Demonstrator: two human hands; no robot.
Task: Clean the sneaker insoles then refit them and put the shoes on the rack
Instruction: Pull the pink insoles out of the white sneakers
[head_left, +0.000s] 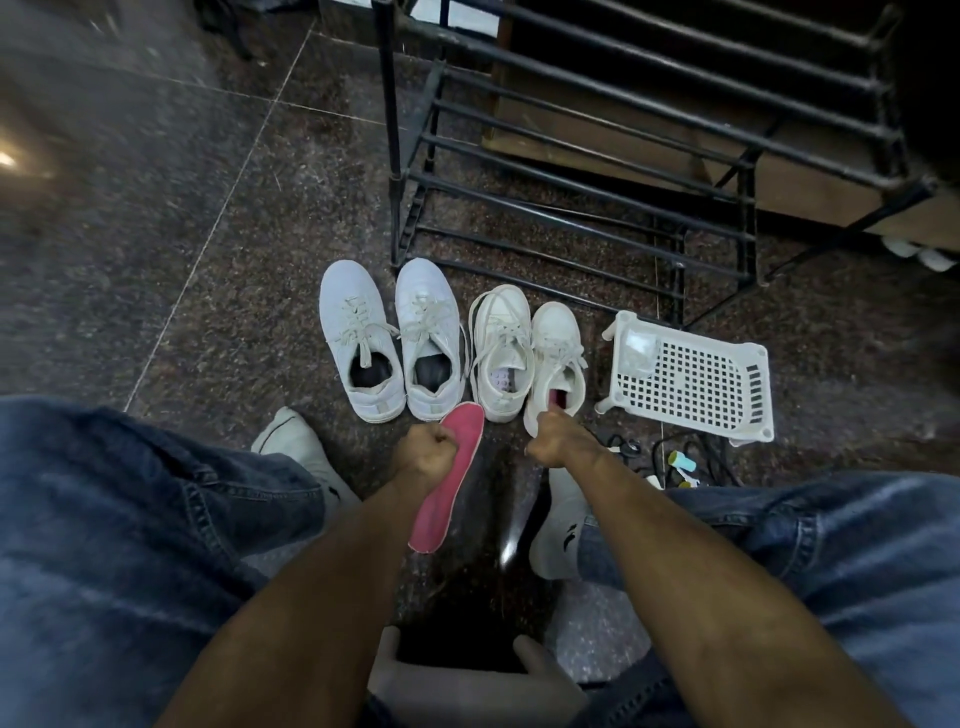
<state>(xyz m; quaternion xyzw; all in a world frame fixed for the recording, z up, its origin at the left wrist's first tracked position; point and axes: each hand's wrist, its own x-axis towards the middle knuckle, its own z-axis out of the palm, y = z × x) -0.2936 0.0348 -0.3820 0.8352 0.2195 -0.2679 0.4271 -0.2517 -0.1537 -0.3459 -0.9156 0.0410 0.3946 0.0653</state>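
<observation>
Two pairs of white sneakers stand in a row on the dark floor before the black metal rack (571, 171). The left pair (389, 338) shows dark insoles. In the right pair, the left shoe (501, 353) shows a pale dotted inside, and the right shoe (556, 353) has a pink insole (557, 399) still in it. My left hand (423, 452) grips a loose pink insole (449, 478) lifted above the floor. My right hand (553, 441) reaches into the heel opening of the rightmost shoe, its fingers at the pink insole there.
A white perforated plastic basket (691, 379) lies beside the shoes on the right, with a clear packet in it. Black cables and a small teal item (683, 462) lie near my right knee. My socked feet and jeans frame the space. A grey stool edge (467, 686) is below.
</observation>
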